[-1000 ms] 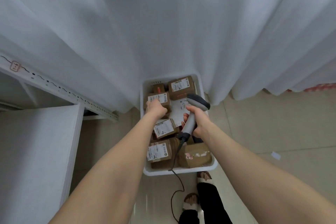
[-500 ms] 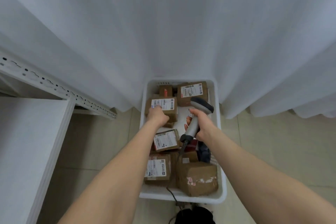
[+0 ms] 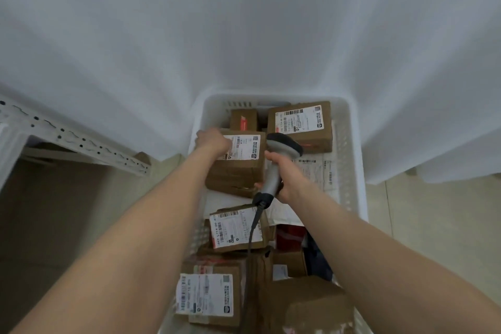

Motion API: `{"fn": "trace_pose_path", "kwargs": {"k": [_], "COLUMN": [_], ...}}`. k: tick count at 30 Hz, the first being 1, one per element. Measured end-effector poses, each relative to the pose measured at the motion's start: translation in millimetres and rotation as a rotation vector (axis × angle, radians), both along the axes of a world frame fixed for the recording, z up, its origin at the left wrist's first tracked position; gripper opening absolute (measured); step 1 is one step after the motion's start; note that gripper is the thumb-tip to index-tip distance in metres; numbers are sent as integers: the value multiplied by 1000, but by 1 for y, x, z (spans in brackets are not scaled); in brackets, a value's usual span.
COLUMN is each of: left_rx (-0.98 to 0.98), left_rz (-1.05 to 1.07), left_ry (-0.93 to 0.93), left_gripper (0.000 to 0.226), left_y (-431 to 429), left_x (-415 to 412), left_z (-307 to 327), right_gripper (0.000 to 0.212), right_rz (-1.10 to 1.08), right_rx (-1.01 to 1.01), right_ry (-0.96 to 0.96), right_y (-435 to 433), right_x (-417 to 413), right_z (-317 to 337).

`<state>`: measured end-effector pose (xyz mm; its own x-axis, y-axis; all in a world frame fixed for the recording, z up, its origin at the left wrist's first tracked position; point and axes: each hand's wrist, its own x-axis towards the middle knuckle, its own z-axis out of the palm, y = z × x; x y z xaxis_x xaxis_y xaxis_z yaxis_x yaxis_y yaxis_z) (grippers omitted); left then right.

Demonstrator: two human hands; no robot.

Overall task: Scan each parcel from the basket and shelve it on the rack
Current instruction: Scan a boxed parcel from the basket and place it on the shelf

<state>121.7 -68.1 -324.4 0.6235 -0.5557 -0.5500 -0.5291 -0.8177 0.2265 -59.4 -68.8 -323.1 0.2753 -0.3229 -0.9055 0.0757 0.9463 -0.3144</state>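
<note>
A white plastic basket (image 3: 349,160) on the floor holds several brown cardboard parcels with white labels. My left hand (image 3: 212,141) grips the left top edge of one labelled parcel (image 3: 241,168) near the basket's back. My right hand (image 3: 284,171) holds a grey handheld scanner (image 3: 279,154) by its handle, its head just right of that parcel's label. The scanner's dark cable runs down over the nearer parcels. Another labelled parcel (image 3: 301,123) lies at the back right, and one (image 3: 238,226) sits in the middle.
A white metal rack (image 3: 73,135) with a perforated upright stands at the left, above beige floor tiles. White curtain (image 3: 244,22) hangs right behind the basket. A flat white mailer (image 3: 320,171) lies under my right hand.
The view has moved closer over the basket. My left hand has slid up onto the labelled parcel's far left edge, and the scanner head now sits beside its label.
</note>
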Motion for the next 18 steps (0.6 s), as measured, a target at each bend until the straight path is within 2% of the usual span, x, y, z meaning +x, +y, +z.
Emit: {"fn": "trace_pose_path", "kwargs": {"k": [3,6,8,12,15,18], "left_rx": [96,4,-92,-215,-175,-240], "left_rz": [-51,35,135,485,560,568], "left_ry": [-36,84,224,640,721,784], "left_gripper": [67,79,70,59,49,51], "left_y": [-1,-1,-2,3,16,20], "left_x": [7,-4,-13,-23,-24,-24], "left_z": [-16,-25,-28,-21,-7,20], "right_gripper": [43,39,39,40,36,38], "right_rz": [18,1,-41,-57,-69,-112], "right_rx": [-25,-39,-51,-74,-78,-54], "right_ry": [7,41,82,150,161,152], "right_y": [-4,-8,-12,-15,-13,-11], "right_x": [-1,-9,-18,-34,-43,-49], "right_z": [-19,-26,-29,-30,-18,8]}}
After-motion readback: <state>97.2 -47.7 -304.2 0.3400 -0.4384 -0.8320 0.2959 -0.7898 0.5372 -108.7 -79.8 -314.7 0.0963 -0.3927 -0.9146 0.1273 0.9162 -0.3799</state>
